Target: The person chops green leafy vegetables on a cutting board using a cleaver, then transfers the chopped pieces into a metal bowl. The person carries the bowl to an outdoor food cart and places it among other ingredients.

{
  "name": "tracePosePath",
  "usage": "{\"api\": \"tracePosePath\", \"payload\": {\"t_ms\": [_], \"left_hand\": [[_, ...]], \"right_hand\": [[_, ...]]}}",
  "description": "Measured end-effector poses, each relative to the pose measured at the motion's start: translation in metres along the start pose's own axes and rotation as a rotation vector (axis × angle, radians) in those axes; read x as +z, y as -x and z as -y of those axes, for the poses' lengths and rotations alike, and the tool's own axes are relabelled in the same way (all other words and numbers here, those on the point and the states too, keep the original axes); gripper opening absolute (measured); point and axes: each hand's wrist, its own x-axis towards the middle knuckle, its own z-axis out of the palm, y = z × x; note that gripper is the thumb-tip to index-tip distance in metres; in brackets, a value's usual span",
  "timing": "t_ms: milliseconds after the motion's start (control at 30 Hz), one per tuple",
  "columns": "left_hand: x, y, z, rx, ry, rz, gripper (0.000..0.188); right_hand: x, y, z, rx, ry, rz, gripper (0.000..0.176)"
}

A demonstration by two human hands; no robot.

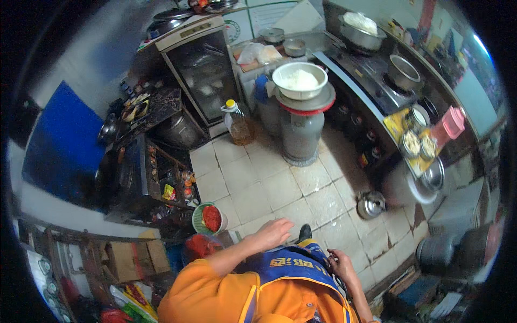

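My left hand (274, 233) hangs in front of my body with its fingers loosely bent, and nothing shows in it. My right hand (340, 262) is beside the edge of the blue apron (297, 262); whether its fingers grip the cloth is unclear. The apron bears yellow writing. Left of my left hand stands a plastic basket (198, 220) with a red bag or lining inside. Farther ahead, a white bowl (301, 93) heaped with white food, perhaps rice or flour, rests on a lidded grey container (302, 139).
A large oil bottle (241, 129) with a yellow cap stands on the tiled floor (280, 189). A metal kettle (370, 205) sits at the right. The right counter holds a steel pot (404, 72), small bowls (412, 144) and a pink container (452, 122). A glass-fronted cabinet (204, 72) stands ahead.
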Motion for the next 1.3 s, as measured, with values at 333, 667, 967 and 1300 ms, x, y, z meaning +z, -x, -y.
{"api": "tracePosePath", "payload": {"t_ms": [333, 667, 967, 1300], "left_hand": [[-0.062, -0.032, 0.066, -0.329, 0.138, -0.289, 0.04], [-0.199, -0.058, 0.27, -0.444, 0.165, -0.555, 0.036], [-0.425, -0.07, 0.379, -0.528, -0.015, -0.756, 0.036], [-0.493, -0.129, 0.447, -0.796, 0.054, -0.543, 0.033]], "right_hand": [[-0.086, -0.257, 0.149, -0.158, 0.038, 0.362, 0.037], [-0.018, -0.506, 0.435, -0.46, 0.082, 0.662, 0.041], [-0.057, -0.682, 0.647, -0.58, 0.028, 0.402, 0.039], [-0.186, -0.916, 0.822, -0.661, -0.183, -0.176, 0.06]]}}
